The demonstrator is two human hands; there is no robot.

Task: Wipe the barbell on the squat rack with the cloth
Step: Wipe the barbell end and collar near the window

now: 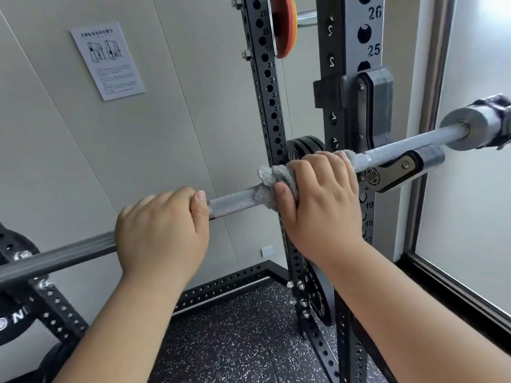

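A grey steel barbell (pixel 235 199) runs from lower left to upper right and rests in the J-hook (pixel 398 168) of the black squat rack (pixel 266 87). My right hand (pixel 320 200) grips a bunched grey cloth (pixel 272 179) wrapped around the knurled bar just left of the hook. My left hand (pixel 163 230) grips the bare bar farther left, fingers curled over the top. The bar's sleeve (pixel 475 125) sticks out at the right with a collar on it.
The rack's front upright (pixel 349 37) with numbered holes stands behind my right hand. Black weight plates (pixel 304 146) hang behind the bar, an orange plate (pixel 284 26) higher up. A frosted window (pixel 475 203) is at the right, a speckled rubber floor (pixel 249 341) below, a wall notice (pixel 107 60) at the left.
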